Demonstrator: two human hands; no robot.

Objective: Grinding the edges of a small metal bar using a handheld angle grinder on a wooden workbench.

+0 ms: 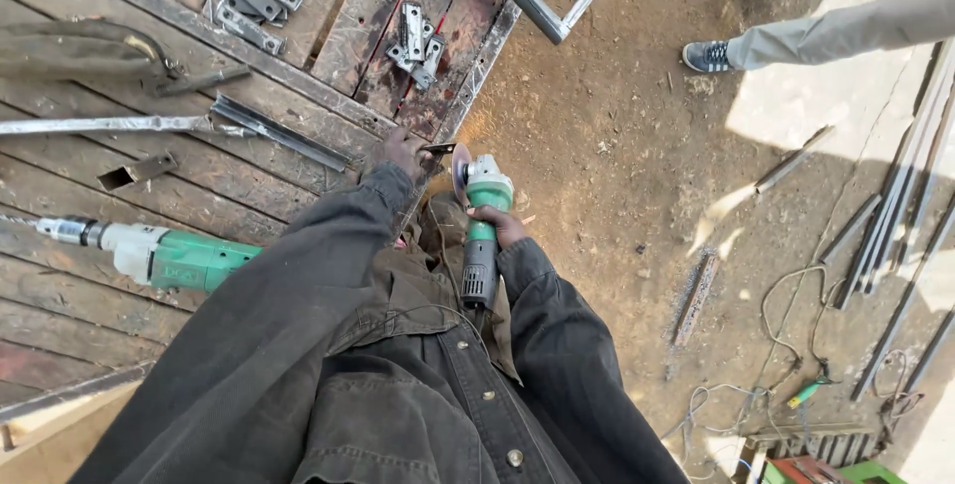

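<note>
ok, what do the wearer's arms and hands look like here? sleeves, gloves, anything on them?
Both arms are in long sleeves of a dark charcoal, worn work jacket with metal snap buttons down the front. Cuffs reach the wrists. The left hand and right hand are bare: no gloves, no visible watch or rings.

right hand (494, 224) grips green angle grinder (481, 215); left hand (403, 152) steadies metal piece (438, 149).

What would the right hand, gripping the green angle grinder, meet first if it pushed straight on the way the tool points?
Probably the small metal piece that the left hand holds at the edge of the wooden platform. The right hand aims the angle grinder up-frame, its disc beside that piece; depth is unclear.
</note>
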